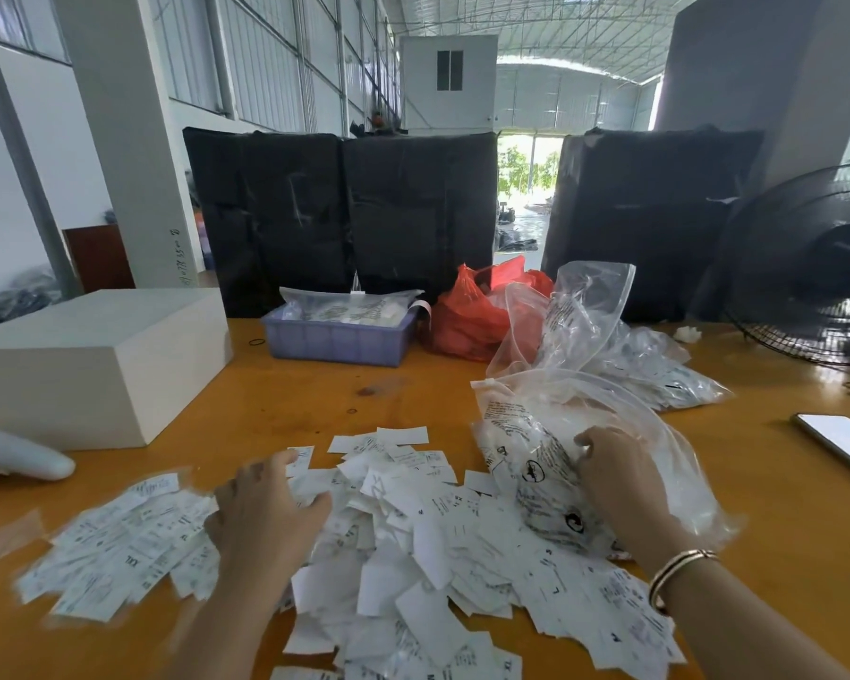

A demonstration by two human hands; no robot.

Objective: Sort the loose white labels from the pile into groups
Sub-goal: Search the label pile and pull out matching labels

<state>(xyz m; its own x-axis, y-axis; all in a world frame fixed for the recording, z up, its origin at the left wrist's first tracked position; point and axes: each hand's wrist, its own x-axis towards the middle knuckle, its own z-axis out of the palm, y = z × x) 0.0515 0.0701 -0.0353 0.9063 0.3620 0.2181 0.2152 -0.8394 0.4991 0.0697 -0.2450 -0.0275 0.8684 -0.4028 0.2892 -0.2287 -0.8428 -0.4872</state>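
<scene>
While the pile of labels is spread across the near worktop, the left hand is laid on it with relaxed fingers; a clear bag at the pile's right edge is gripped by the right hand. Bare worktop is seen beyond the pile.

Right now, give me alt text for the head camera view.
A person's left hand rests on a pile of loose white labels on an orange table, while the right hand holds a clear plastic bag. Behind sit a purple tray and a white box.
</scene>
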